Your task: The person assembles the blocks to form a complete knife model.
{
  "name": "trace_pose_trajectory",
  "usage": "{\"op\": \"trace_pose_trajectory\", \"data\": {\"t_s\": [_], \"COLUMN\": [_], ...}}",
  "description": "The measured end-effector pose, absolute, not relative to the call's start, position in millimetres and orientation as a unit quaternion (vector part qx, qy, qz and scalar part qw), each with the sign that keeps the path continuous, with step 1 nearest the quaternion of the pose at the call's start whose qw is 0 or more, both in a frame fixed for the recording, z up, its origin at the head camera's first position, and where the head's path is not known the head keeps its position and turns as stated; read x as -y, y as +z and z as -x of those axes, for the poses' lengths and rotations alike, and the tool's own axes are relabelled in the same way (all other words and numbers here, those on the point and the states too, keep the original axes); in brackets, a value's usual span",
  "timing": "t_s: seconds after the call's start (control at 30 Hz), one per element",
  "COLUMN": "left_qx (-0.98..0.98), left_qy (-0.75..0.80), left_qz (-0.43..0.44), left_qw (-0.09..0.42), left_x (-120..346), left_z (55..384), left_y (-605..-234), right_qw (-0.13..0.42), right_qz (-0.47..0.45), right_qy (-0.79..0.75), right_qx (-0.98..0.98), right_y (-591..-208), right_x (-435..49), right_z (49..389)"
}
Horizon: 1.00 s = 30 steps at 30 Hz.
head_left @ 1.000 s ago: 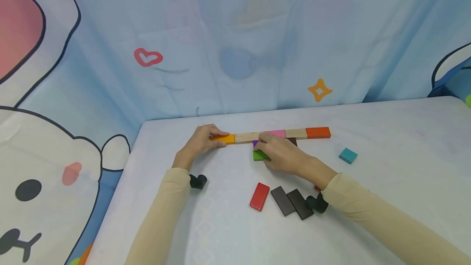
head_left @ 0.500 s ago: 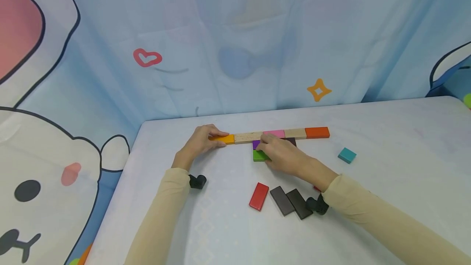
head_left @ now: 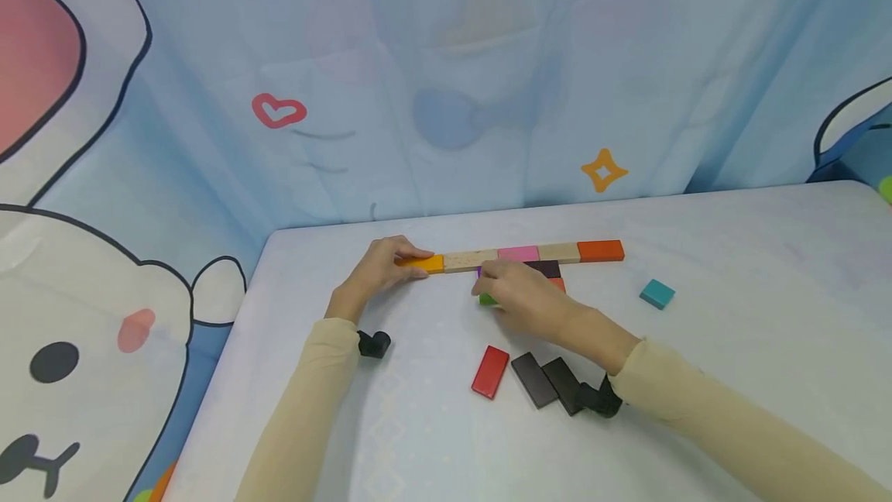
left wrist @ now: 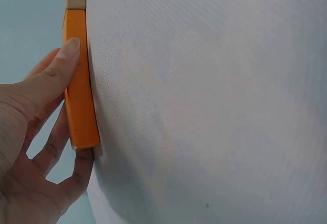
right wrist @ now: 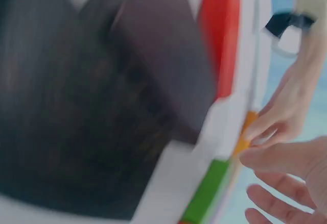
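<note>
My left hand point(head_left: 376, 269) pinches a yellow-orange wooden block point(head_left: 423, 263), thumb on its near face and fingers behind it. That block forms the left end of a straight row with a plain wood block point(head_left: 470, 260), a pink block point(head_left: 518, 253), another plain block point(head_left: 559, 253) and an orange-red block point(head_left: 601, 251). In front lies a shorter row with a dark brown block point(head_left: 547, 269), a green block point(head_left: 486, 299) and a red-orange block point(head_left: 557, 283). My right hand point(head_left: 526, 297) is over these, partly covering them; in the right wrist view its thumb and fingers are spread, holding nothing.
Nearer the front lie a red block point(head_left: 491, 372), a dark grey block point(head_left: 535, 379) and a black block point(head_left: 563, 384), the last partly behind the right wrist camera point(head_left: 601, 397). A teal block point(head_left: 657, 294) sits to the right. A printed curtain point(head_left: 432, 169) hangs behind the table.
My right hand has let go of the green block and shifted slightly, uncovering the red-orange block beside it. My left hand stays on the yellow-orange block.
</note>
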State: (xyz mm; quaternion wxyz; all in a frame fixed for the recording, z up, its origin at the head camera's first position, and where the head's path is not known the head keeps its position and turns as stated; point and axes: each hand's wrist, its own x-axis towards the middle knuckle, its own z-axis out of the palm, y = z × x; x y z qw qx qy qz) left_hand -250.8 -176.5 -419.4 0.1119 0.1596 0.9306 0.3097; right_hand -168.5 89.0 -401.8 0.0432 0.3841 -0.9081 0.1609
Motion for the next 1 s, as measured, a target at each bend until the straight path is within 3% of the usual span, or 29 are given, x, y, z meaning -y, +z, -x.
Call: {"op": "trace_pose_trajectory", "data": {"t_s": [0.37, 0.7, 1.0], "left_qx": [-0.932, -0.932, -0.933], "left_qy": [0.309, 0.308, 0.307], "left_qz": [-0.156, -0.154, -0.143], "left_qw": [0.111, 0.114, 0.117], "left_x": [176, 176, 176], "left_z": [250, 252, 253], "left_y": [-419, -419, -420], "right_qw": [-0.096, -0.111, -0.087], "right_qz": [-0.507, -0.513, -0.526], "right_qy": [0.076, 0.093, 0.139], "right_qx": [0.853, 0.846, 0.835], "right_y": [-386, -398, -403], "right_x": [-75, -84, -84], "right_z": [113, 112, 115]}}
